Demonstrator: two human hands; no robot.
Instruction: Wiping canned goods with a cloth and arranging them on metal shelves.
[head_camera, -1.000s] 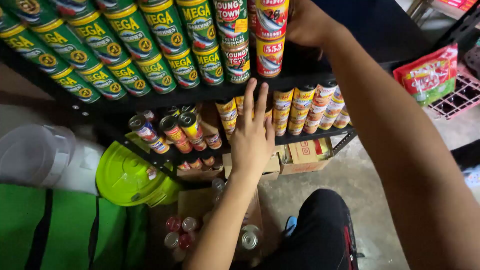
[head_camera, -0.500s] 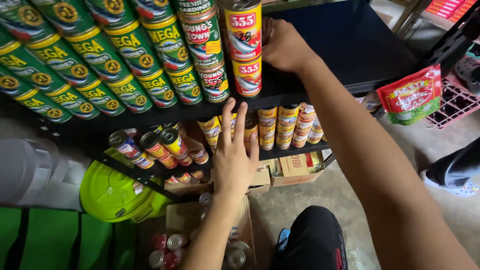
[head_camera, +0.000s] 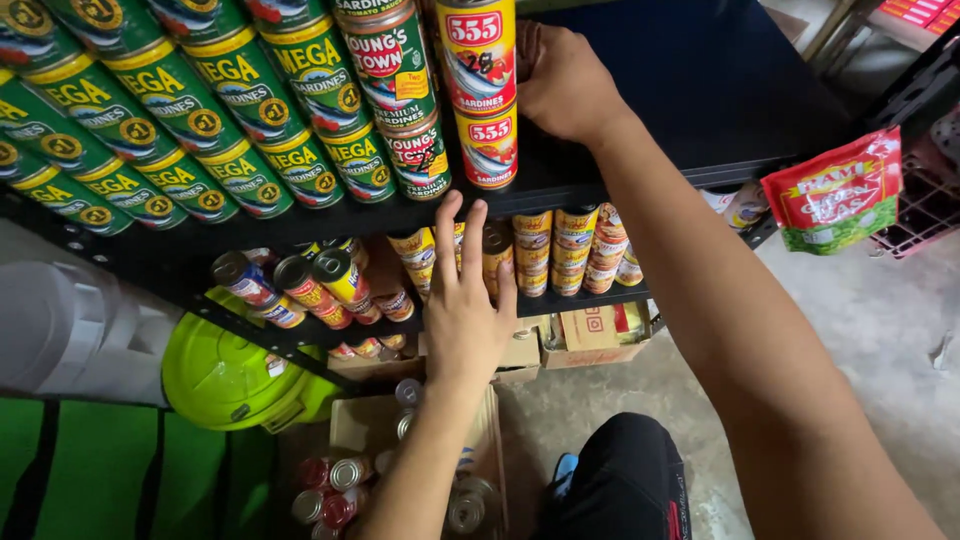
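1. The right hand (head_camera: 565, 85) is curled around the back of the yellow can stack (head_camera: 480, 90) on the black shelf (head_camera: 700, 120).
2. The left hand (head_camera: 465, 310) lies flat and open, holding nothing, on the shelf edge below the stack.
3. Stacking looks underway; next, I think, nudge the stack straight beside the green cans (head_camera: 290, 100).

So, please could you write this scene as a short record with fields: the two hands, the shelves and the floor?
left hand: left hand flat, fingers spread, on the front edge of the black shelf
right hand: right hand behind the stack of yellow and red cans, touching it
upper shelf: rows of green cans beside the yellow and red ones
lower shelf: small yellow cans
floor: cardboard box with loose cans, lime green lid
right side: red and green packet
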